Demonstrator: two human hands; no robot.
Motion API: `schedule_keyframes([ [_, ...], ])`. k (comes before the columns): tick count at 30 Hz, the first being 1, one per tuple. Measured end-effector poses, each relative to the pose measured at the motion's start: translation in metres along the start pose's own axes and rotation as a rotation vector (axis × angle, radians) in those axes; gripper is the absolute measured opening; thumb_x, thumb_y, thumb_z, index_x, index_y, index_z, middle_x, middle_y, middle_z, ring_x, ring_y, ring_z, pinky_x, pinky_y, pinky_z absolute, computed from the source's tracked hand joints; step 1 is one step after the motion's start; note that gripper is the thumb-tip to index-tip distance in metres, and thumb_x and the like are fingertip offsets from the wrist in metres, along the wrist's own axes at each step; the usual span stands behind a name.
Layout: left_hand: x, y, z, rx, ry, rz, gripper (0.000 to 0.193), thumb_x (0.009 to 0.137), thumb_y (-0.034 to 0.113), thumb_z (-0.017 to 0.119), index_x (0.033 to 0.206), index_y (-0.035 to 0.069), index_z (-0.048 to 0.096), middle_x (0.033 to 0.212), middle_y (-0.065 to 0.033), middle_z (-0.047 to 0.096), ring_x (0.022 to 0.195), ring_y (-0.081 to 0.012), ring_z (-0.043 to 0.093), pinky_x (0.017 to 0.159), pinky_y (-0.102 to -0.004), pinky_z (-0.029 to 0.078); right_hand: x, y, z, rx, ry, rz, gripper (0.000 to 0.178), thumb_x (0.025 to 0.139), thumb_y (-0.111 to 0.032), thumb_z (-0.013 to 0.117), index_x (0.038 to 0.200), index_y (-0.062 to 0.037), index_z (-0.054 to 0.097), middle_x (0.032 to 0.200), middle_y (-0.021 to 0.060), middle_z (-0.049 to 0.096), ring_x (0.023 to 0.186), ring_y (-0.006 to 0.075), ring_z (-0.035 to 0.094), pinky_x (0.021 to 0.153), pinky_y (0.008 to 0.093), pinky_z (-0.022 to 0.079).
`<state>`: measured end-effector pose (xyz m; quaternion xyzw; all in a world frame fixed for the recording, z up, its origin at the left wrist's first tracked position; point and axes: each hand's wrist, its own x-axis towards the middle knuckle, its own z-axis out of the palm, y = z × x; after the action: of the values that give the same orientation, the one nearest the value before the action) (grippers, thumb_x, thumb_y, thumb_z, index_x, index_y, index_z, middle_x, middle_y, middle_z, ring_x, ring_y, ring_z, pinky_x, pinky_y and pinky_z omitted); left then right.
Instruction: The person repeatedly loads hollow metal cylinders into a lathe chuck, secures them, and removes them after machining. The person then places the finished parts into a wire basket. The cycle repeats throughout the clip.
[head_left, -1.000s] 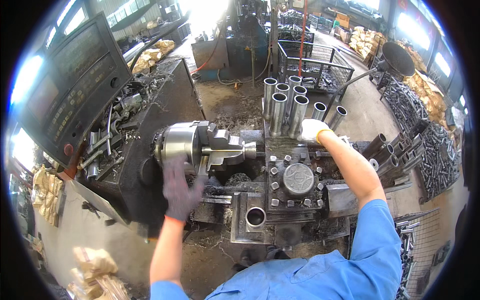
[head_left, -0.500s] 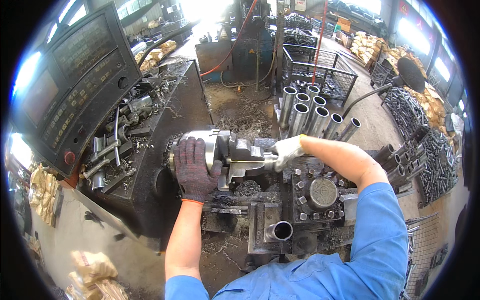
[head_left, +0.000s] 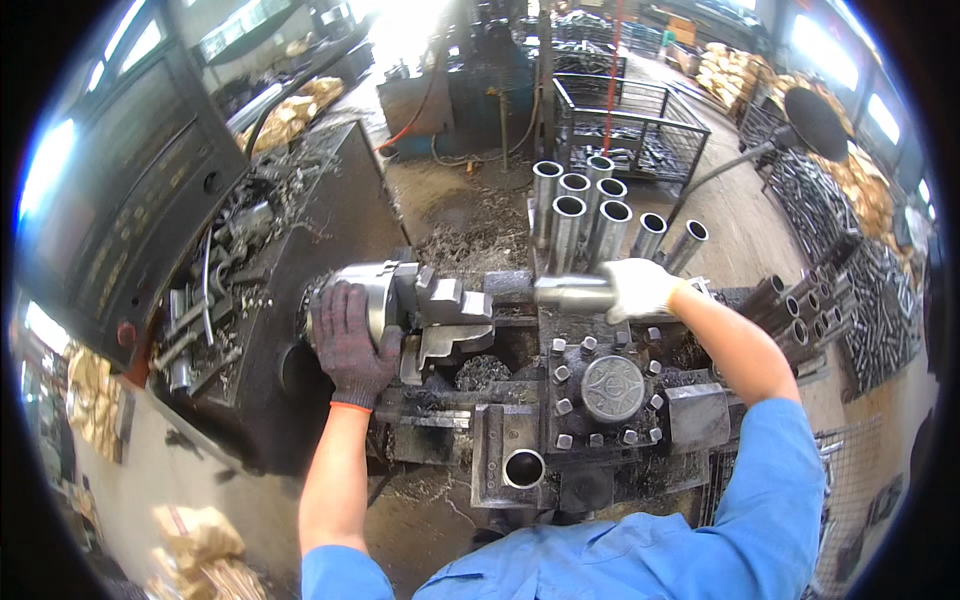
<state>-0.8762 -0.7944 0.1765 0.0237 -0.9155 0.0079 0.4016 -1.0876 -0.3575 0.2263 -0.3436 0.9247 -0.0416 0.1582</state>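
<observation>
A white-gloved right hand is wrapped around one end of a shiny metal cylinder. The cylinder sticks out to the left of that hand, its long axis running left to right across the view; it is slightly blurred, and its end cannot be seen well enough to tell whether it is hollow.

Its free end points at a round steel clamp, whose stepped blocks face the cylinder across a short gap. The two look roughly in line from above; whether their heights match cannot be told.

The left hand, in a dark knitted glove, lies on the side of the clamp, fingers extended away from the person and thumb out to the right. It is well apart from the cylinder, so the right hand is the nearer one.

Just beyond the right hand, a cluster of metal tubes stands on end. Nearer the person is a bolted block with a round cap, and to its left one upright tube. Farther right, more tubes lean together. At far left stands a dark control panel.
</observation>
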Motion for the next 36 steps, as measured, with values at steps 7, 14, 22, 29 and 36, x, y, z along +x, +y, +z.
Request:
schedule_keyframes([
  [7, 0.008, -0.001, -0.002, 0.063, -0.023, 0.043, 0.076, 0.095, 0.053, 0.064, 0.149, 0.0, 0.052, 0.157, -0.0235, 0.05, 0.154, -0.0424, 0.039, 0.132, -0.0584, 0.021, -0.116, -0.055, -0.044, 0.339, 0.848, 0.219, 0.088, 0.07, -0.038, 0.09, 0.143, -0.0013, 0.057, 0.127, 0.0228, 0.072, 0.117, 0.037, 0.071, 0.102, 0.0448, 0.056],
  [14, -0.098, 0.13, -0.12, -1.371, -0.198, -0.288, 0.099, 0.096, 0.045, 0.077, 0.168, 0.0, 0.025, 0.165, -0.0206, 0.041, 0.155, -0.0319, 0.038, 0.127, -0.0506, 0.031, -0.219, -0.258, -0.007, 0.01, 0.733, -0.09, 0.074, 0.074, -0.019, 0.084, 0.14, -0.0043, 0.055, 0.118, 0.0227, 0.069, 0.097, 0.0413, 0.075, 0.086, 0.0507, 0.062],
  [22, -0.205, 0.146, -0.136, -1.94, -0.463, -1.478, 0.056, 0.093, 0.012, 0.083, 0.141, 0.006, 0.055, 0.127, -0.0108, 0.065, 0.118, -0.0252, 0.066, 0.106, -0.0446, 0.054, -0.214, -0.306, 0.172, 0.387, -0.111, 0.266, 0.091, 0.076, -0.044, 0.087, 0.147, -0.0015, 0.052, 0.129, 0.028, 0.07, 0.108, 0.0465, 0.074, 0.094, 0.0527, 0.06],
  [29, -0.256, 0.142, -0.101, -2.269, -0.388, -1.61, 0.044, 0.104, 0.038, 0.067, 0.134, 0.006, 0.062, 0.135, -0.0182, 0.067, 0.126, -0.0364, 0.065, 0.114, -0.057, 0.049, -0.197, -0.25, 0.266, 1.095, -0.236, 0.164, 0.084, 0.074, -0.037, 0.089, 0.144, 0.0015, 0.063, 0.109, 0.0163, 0.079, 0.098, 0.0193, 0.074, 0.09, 0.0384, 0.059],
  [36, -0.244, 0.119, -0.122, -2.011, -0.717, -1.651, 0.069, 0.106, 0.057, 0.062, 0.149, 0.005, 0.054, 0.126, -0.0236, 0.07, 0.112, -0.0359, 0.073, 0.098, -0.0514, 0.061, -0.242, -0.218, 0.196, 1.023, 0.208, 0.003, 0.054, 0.076, -0.025, 0.091, 0.123, -0.0068, 0.071, 0.112, 0.0108, 0.078, 0.099, 0.02, 0.074, 0.091, 0.0359, 0.06],
])
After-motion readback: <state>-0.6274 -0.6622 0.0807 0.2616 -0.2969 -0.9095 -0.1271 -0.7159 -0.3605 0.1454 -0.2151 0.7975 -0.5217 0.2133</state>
